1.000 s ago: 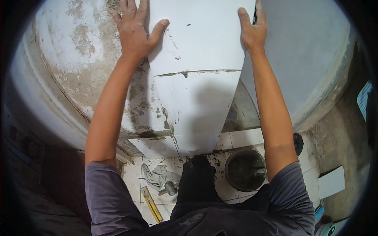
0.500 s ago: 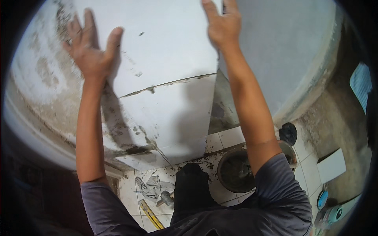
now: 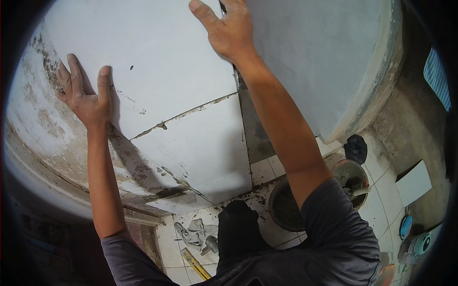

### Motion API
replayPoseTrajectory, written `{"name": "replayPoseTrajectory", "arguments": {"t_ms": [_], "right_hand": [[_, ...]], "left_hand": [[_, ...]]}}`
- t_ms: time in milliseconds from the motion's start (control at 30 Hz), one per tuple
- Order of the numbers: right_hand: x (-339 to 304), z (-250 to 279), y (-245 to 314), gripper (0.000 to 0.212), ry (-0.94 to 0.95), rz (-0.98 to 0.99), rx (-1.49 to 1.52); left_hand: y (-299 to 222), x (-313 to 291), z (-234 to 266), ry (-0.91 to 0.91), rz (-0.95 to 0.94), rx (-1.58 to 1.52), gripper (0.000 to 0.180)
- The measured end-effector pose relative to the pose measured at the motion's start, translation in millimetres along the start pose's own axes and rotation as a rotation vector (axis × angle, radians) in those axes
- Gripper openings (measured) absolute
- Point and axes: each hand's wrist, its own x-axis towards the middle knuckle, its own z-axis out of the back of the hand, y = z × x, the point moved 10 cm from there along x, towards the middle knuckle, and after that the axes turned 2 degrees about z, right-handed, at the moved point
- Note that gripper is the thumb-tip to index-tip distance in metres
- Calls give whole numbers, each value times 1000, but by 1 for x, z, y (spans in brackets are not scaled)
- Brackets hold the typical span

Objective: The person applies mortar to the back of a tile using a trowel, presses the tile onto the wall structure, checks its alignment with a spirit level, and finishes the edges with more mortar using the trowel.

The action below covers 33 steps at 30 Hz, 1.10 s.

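L hand (image 3: 88,102) open, fingers spread, at L edge of upper wht tile (image 3: 152,43); R hand (image 3: 233,35) has thumb on tile face nr R edge, other fingers cut off at top of view, so can't tell if they grip. Upper tile sits on wall just above lower wht tile (image 3: 205,143), dark uneven jt btwn. Patchy wall (image 3: 28,128) to L, smooth gray surface (image 3: 305,57) to R. Below, on flr: gray cloth (image 3: 193,233), mallet (image 3: 212,244) just beside it, yel. level (image 3: 195,264) nr both. Dk bucket (image 3: 272,205) partly hidden by R arm; blk bag (image 3: 356,148) & loose wht tile (image 3: 414,185) farther R.
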Motion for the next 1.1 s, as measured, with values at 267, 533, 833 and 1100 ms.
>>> {"name": "replayPoseTrajectory", "arguments": {"t_ms": [267, 533, 833, 1100], "right_hand": [[-5, -8, 6, 57, 25, -165, 49], [-11, -3, 2, 57, -109, -29, -55], [-11, 4, -3, 64, -55, -126, 15], [-85, 86, -43, 30, -145, -464, -3]], "left_hand": [[14, -5, 8, -13, -17, -11, 75], [7, 4, 13, 83, 77, 40, 76], [9, 0, 14, 21, -5, -1, 99], [2, -7, 15, 61, 11, 12, 102]]}}
